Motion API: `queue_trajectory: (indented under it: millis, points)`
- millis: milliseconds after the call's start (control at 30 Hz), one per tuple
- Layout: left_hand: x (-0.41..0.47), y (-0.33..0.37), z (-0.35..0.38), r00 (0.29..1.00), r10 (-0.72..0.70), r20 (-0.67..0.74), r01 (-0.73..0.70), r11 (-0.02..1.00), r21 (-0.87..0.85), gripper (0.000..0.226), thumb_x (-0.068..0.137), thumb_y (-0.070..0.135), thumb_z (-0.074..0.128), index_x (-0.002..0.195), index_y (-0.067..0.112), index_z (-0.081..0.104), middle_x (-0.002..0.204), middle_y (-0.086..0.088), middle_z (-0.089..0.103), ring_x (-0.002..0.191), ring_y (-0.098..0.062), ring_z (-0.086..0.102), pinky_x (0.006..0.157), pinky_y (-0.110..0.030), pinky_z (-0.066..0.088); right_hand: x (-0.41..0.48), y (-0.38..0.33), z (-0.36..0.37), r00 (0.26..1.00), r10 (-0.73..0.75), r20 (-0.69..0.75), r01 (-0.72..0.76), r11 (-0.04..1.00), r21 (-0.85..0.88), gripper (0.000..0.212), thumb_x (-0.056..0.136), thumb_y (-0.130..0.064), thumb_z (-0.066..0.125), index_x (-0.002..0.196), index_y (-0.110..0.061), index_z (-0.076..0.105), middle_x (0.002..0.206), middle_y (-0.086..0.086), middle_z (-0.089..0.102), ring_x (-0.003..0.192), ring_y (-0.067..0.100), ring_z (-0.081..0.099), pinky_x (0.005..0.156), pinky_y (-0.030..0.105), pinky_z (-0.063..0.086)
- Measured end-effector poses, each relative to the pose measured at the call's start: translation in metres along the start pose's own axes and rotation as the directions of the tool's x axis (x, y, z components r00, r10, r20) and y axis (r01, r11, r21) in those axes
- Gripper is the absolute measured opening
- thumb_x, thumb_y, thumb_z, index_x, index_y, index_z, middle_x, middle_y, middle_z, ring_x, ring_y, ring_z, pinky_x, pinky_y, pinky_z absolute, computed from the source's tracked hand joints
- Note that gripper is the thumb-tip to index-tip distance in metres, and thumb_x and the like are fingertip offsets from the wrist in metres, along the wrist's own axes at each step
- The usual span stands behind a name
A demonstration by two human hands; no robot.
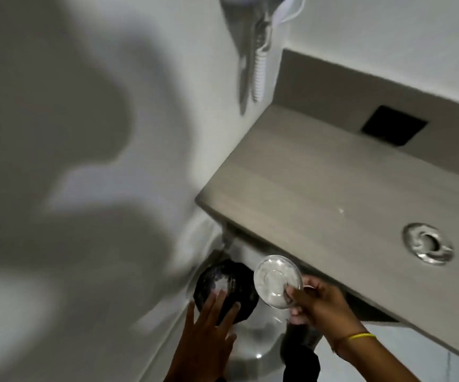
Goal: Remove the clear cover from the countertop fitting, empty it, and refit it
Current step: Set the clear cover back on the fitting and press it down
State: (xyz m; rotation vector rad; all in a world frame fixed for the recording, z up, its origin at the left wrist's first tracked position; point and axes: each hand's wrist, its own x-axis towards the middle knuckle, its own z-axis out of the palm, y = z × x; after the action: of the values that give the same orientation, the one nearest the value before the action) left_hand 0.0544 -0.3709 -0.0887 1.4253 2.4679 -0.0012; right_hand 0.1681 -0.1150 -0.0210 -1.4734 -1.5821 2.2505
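My right hand (pixel 316 301) holds the round clear cover (pixel 278 281) by its edge, below and to the left of the countertop's front edge. The cover is tilted, its face turned toward me. The bare metal ring fitting (pixel 426 246) sits in the grey countertop (pixel 319 188) at the right, with its hole uncovered. My left hand (pixel 211 329) is spread with fingers apart over the black-lined bin (pixel 224 288), which stands on the floor against the wall, under the counter's left end. The bin's inside is dark and blurred.
A white wall-mounted hair dryer with a coiled cord (pixel 258 56) hangs above the counter's left end. A dark square opening (pixel 393 125) sits at the counter's back. A shiny steel pedestal (pixel 258 340) stands between my arms. Big shadows fall on the white wall at the left.
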Motion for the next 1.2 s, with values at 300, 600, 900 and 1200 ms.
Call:
queue_trajectory:
  millis: [300,600,900,1200]
  points:
    - [0.15,0.081,-0.095,0.956,0.073,-0.283,-0.101,0.991,-0.083,0.064,0.107,0.046,0.045,0.166,0.022,0.044,0.179,-0.011,0.032,0.165,-0.036,0.029,0.126,-0.065,0.03,0.015,-0.097,-0.107,0.963,-0.166,-0.213,0.186,0.98,0.074,0.021,0.102,-0.001,0.063,0.094,0.017,0.067,0.058,0.015,0.062,0.05,0.026,0.055,0.054,0.035,0.053]
    - [0.276,0.151,-0.104,0.972,0.096,-0.215,-0.123,0.985,-0.118,0.068,0.109,0.048,0.041,0.173,0.027,0.03,0.184,-0.007,0.016,0.17,-0.032,0.01,0.129,-0.072,0.023,0.084,-0.127,-0.182,0.917,-0.227,-0.328,0.192,0.972,-0.134,0.022,0.103,-0.001,0.058,0.089,-0.011,0.074,0.059,0.012,0.07,0.054,0.037,0.071,0.051,0.038,0.058]
    - [0.334,0.176,-0.094,0.977,0.136,-0.164,-0.146,0.988,-0.051,0.066,0.1,0.043,0.049,0.161,0.018,0.053,0.175,-0.012,0.041,0.164,-0.038,0.032,0.117,-0.082,0.032,0.109,-0.141,-0.21,0.914,-0.218,-0.343,0.123,0.953,-0.277,0.044,0.103,-0.012,0.059,0.146,-0.017,0.055,0.096,0.021,0.078,0.059,0.036,0.078,0.054,0.041,0.065]
    - [0.333,0.172,-0.09,0.977,0.151,-0.149,-0.147,0.988,0.035,0.077,0.1,0.051,0.052,0.169,0.021,0.039,0.182,-0.01,0.027,0.169,-0.038,0.018,0.12,-0.081,0.023,0.117,-0.148,-0.21,0.901,-0.242,-0.361,-0.046,0.773,-0.632,0.021,0.098,-0.016,0.057,0.117,-0.008,0.056,0.094,0.02,0.078,0.087,0.043,0.076,0.077,0.051,0.061]
